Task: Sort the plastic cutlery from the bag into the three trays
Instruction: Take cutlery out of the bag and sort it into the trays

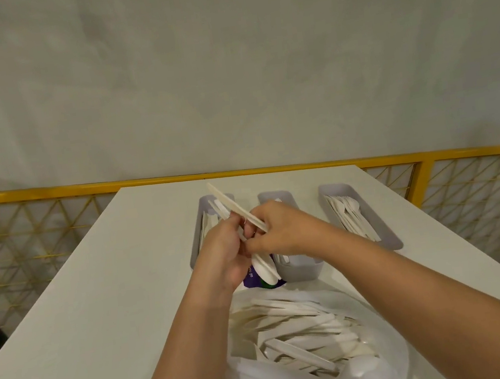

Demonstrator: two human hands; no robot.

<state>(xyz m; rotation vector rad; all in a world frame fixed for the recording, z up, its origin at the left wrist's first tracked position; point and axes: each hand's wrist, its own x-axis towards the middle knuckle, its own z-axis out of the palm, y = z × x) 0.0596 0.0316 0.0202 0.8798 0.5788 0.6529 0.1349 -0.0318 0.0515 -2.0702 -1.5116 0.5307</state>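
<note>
A pale grey plastered wall [224, 64] fills the upper half of the view, with a yellow metal lattice railing [22, 227] running along its foot. Below it lies the white rectangular surface [82, 309], reaching from the railing to the near edge.

At the near end of the surface sits the translucent white plastic bag [316, 372], open at the top and heaped with white plastic cutlery [294, 327] lying crisscross. A small purple printed label [253, 280] shows just beyond the bag's mouth.

Three narrow grey plastic trays stand side by side at the far end, long sides running away from the person. The right tray [390, 240] holds a layer of white spoons and forks [349, 210]. The middle tray [302, 270] and the left tray [197, 245] are largely hidden behind the hands — their contents cannot be told clearly.

The left hand [224, 254] and right hand [283, 229] meet above the left and middle trays, fingers touching, both closed on a small bundle of white plastic utensils [237, 213]. The handles stick up and away to the left, while a rounded end [265, 270] hangs below the hands — over the gap between the bag and the trays.
</note>
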